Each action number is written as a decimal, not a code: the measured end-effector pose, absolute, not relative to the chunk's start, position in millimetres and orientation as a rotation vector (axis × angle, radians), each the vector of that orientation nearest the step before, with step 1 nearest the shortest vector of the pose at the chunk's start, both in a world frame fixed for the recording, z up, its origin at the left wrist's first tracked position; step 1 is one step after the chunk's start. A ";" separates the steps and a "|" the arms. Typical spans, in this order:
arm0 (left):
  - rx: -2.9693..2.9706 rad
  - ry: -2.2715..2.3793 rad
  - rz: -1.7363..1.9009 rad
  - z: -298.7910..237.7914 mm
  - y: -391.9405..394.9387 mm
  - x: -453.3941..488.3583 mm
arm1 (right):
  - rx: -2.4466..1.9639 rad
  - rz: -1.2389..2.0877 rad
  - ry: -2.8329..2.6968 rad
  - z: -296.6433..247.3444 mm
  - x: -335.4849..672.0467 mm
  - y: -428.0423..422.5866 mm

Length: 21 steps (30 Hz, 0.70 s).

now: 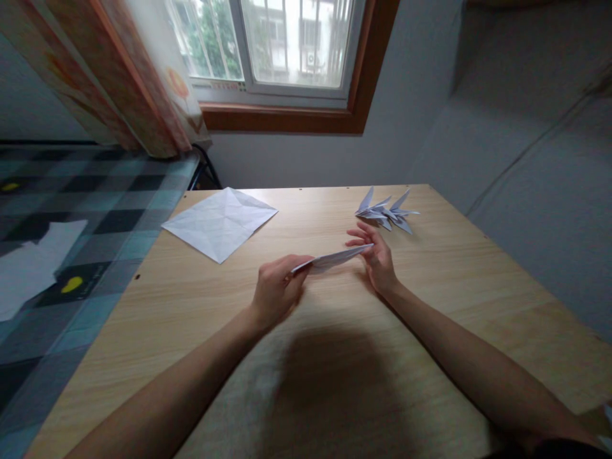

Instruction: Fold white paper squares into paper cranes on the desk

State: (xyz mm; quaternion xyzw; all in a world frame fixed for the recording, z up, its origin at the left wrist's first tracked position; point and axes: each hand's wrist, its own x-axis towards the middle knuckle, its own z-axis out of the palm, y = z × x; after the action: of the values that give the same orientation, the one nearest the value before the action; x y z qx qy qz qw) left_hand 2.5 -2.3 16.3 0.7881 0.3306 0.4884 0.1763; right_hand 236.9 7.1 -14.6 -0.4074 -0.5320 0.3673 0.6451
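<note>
A long, narrow folded piece of white paper [335, 258] is held just above the wooden table [478, 287], stretched between both hands. My left hand [277, 290] pinches its near left end with closed fingers. My right hand [375, 252] grips its far right tip between thumb and fingers. Behind my right hand lie finished white paper cranes [386, 212] on the table. A creased, unfolded white square sheet [220, 222] lies flat at the table's back left.
A bed with a blue-and-black checked cover [95, 217] borders the table's left side, with white paper [33, 264] on it. A window and curtain [143, 83] stand behind; a grey wall runs along the right.
</note>
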 end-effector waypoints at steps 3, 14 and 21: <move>1.778 1.125 1.480 22.3 -8.6 14.2 | -0.829 1.088 -1.217 -11.2 216.7 -3.4; 1.111 1.016 1.395 22.8 -5.0 22.4 | -1.034 1.202 -1.119 8.0 185.2 -20.1; 1.106 1.021 1.335 18.6 8.2 12.3 | -1.044 1.227 -1.183 14.3 194.0 -15.7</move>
State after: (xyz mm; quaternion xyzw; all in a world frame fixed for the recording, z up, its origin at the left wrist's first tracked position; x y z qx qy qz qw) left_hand 12.3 8.2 18.6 0.4644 0.4287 0.5603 0.5354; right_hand 194.0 -15.7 14.3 -0.4395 -0.4978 0.5163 0.5408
